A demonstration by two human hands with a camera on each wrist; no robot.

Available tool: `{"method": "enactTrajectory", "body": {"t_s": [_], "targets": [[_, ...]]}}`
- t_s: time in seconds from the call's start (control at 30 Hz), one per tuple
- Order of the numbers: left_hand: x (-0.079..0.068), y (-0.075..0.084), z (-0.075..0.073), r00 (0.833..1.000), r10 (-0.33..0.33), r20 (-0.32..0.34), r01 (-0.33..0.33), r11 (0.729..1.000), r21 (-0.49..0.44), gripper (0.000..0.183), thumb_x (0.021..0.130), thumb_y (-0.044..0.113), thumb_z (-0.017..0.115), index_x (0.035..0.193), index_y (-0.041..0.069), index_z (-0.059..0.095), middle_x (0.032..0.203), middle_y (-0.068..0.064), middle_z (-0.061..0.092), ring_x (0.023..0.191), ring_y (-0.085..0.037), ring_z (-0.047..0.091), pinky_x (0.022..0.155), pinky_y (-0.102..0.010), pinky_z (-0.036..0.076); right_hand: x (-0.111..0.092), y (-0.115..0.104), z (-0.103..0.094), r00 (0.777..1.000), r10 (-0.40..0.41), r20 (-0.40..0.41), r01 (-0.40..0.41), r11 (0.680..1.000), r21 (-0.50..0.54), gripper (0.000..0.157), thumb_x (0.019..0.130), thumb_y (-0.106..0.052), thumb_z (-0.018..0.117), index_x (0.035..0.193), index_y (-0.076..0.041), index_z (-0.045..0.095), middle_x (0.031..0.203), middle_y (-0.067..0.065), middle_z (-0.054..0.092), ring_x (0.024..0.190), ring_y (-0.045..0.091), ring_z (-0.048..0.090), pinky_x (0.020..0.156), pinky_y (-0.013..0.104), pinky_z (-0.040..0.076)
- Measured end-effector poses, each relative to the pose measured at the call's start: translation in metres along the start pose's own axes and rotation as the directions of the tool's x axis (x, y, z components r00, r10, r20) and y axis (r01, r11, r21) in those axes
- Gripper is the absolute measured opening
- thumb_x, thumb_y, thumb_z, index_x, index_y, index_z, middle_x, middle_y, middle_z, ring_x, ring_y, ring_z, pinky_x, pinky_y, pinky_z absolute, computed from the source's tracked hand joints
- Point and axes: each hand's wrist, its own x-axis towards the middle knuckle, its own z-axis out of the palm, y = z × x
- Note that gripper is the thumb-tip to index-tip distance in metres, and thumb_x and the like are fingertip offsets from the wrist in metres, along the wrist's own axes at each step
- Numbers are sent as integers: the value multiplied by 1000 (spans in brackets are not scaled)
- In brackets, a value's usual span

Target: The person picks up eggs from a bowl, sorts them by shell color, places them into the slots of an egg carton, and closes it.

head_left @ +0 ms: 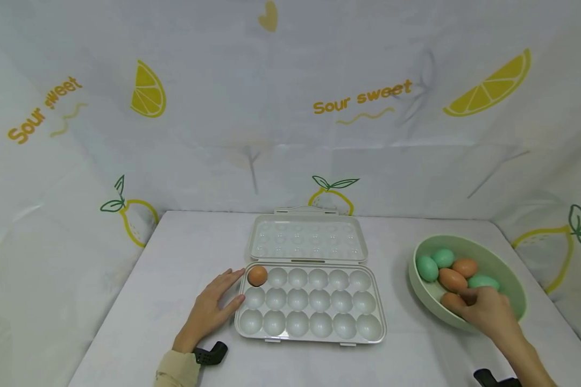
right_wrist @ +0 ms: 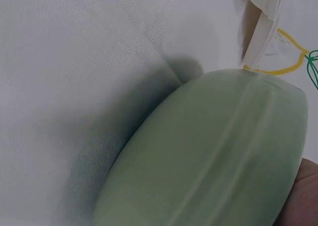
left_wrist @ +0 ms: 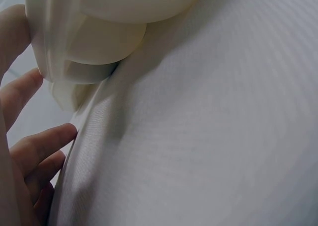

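Note:
A white egg tray (head_left: 310,339) with rows of round cups lies on the table, its lid (head_left: 307,239) folded back behind it. One brown egg (head_left: 257,276) sits in the back left cup. My left hand (head_left: 213,306) rests beside the tray, fingers extended, thumb and fingertips at its left edge. On the right, my right hand (head_left: 489,312) reaches into a pale green bowl (head_left: 421,301) and pinches a brown egg (head_left: 452,301) between thumb and fingers. Around that egg lie other brown and green eggs (head_left: 427,268). In the right wrist view the bowl's outer wall (right_wrist: 213,146) hides the eggs.
A white cloth covers the table (head_left: 198,236). Behind it hangs a white backdrop (head_left: 252,107) printed with lemons and lettering. Bare cloth lies between the tray and the bowl.

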Motion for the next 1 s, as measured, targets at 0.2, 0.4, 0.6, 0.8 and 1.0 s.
{"method": "enactTrajectory", "body": {"t_s": [0.2,0.4,0.6,0.8,1.0], "targets": [[0,0,0,1000,-2,3,2,1000,0,57,93,33,72,147,26,56,149,-5,61,142,-39,52,111,-68,46,3,0,3,1000,-17,-7,17,1000,-8,18,89,-18,73,76,-6,76,71,7,69,69,22,55,58,30,42],[-1,0,-1,1000,-10,6,10,1000,5,57,93,33,72,148,26,56,149,-5,60,142,-39,52,111,-68,46,4,3,4,1000,-28,-7,28,1000,-12,18,81,-13,77,88,4,78,80,18,72,74,35,61,59,34,45],[-1,1,-1,1000,-10,7,10,1000,6,57,93,33,72,148,27,56,149,-5,60,142,-39,52,110,-68,46,3,5,4,999,-33,-9,33,999,-13,31,83,-14,77,103,9,76,98,28,75,87,53,66,62,42,52],[0,0,0,1000,1,3,-1,1000,10,58,93,33,72,148,27,56,149,-5,61,141,-39,53,110,-67,46,0,4,3,1000,-10,12,10,1000,4,37,87,-16,76,111,12,72,104,32,73,86,46,67,61,34,49],[0,1,0,1000,5,1,-5,1000,10,58,92,33,72,147,26,56,148,-5,61,141,-39,53,111,-67,46,-2,3,7,992,-34,-121,36,999,20,44,82,-17,79,114,12,71,101,34,71,83,44,66,59,34,48]]}}
